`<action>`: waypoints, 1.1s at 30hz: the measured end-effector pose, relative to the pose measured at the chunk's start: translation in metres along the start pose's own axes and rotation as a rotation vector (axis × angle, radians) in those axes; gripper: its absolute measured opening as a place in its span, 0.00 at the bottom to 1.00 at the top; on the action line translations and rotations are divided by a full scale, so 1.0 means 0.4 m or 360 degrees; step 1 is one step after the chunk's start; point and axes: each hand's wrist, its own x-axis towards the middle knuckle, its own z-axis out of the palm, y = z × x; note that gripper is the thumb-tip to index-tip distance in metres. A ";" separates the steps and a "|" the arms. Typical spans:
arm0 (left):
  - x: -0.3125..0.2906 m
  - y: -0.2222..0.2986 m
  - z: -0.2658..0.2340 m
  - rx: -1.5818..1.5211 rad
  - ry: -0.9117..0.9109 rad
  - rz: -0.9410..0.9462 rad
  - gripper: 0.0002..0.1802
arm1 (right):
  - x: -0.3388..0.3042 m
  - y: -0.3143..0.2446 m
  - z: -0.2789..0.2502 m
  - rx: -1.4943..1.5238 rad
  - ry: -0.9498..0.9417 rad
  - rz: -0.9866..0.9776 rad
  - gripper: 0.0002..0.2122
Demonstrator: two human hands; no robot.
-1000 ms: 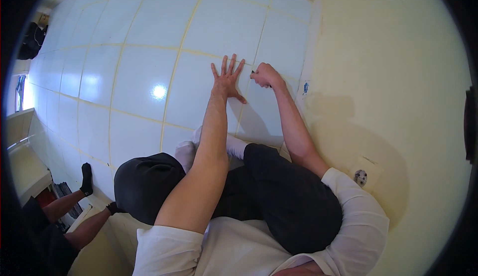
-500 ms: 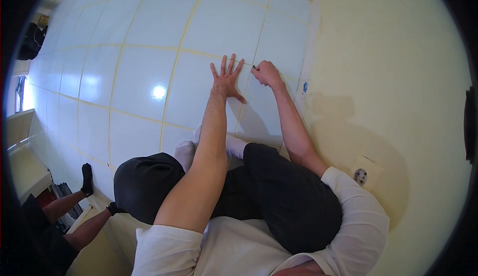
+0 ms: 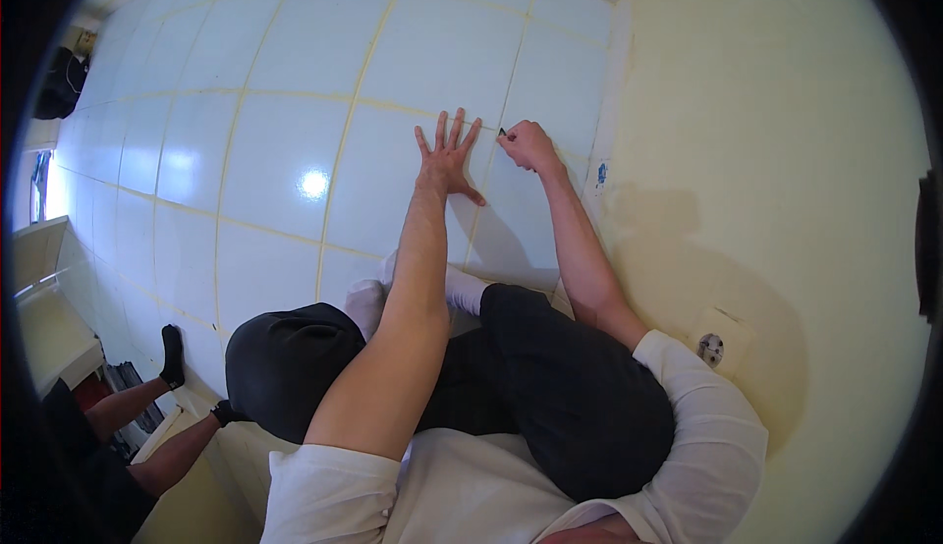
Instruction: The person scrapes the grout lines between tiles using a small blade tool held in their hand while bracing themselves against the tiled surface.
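The left hand (image 3: pixel 447 161) lies flat, fingers spread, on the floor tile (image 3: pixel 393 181). The right hand (image 3: pixel 528 144), fingers closed around a small dark tool (image 3: pixel 503 133), works the grout line (image 3: pixel 499 146); steady pressure helps.

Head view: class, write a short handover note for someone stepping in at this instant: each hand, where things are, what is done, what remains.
Left hand: open, palm flat on the white floor tiles, fingers spread.
Right hand: closed grip on a small dark tool, its tip at the grout line near the cream wall.
Done: cannot tell from the joint.
Left: cannot tell; the grout line runs on beyond the tool.
Nearby: another person's legs at lower left.
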 end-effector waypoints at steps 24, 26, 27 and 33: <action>-0.013 -0.016 0.008 0.0021 0.0040 -0.0015 0.94 | -0.020 -0.001 0.006 0.0463 -0.0178 0.0135 0.18; -0.015 -0.020 0.008 0.0020 0.0042 -0.0023 0.94 | -0.013 -0.007 -0.006 0.0271 -0.0381 0.0108 0.18; -0.017 -0.022 0.008 0.0022 0.0029 -0.0028 0.94 | -0.011 -0.008 0.003 0.0272 -0.0383 0.0106 0.18; -0.018 -0.027 0.007 0.0030 -0.0018 -0.0042 0.93 | -0.011 0.003 0.017 0.0295 -0.0419 0.0175 0.19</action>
